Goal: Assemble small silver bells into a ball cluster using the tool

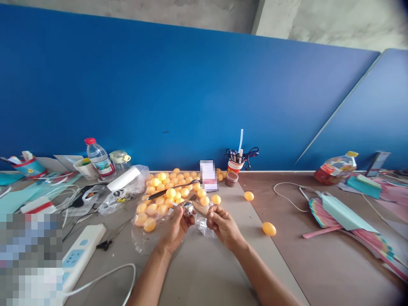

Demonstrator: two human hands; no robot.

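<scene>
Over the desk's middle, my left hand holds a small shiny silver ball between thumb and fingers. My right hand is just to the right, thumb and fingers pinched together; anything inside the pinch is too small to make out. Between and behind the hands is a brown wooden-looking handle, partly hidden. Many orange plastic balls lie behind, with clear plastic film under and around them. A black pen-like tool with a cord rests across the balls.
Two loose orange balls, one nearer, lie to the right. A cup of tools stands at the back beside a small lidded tub. On the left are a power strip, cables and a water bottle; on the right, folded paper fans.
</scene>
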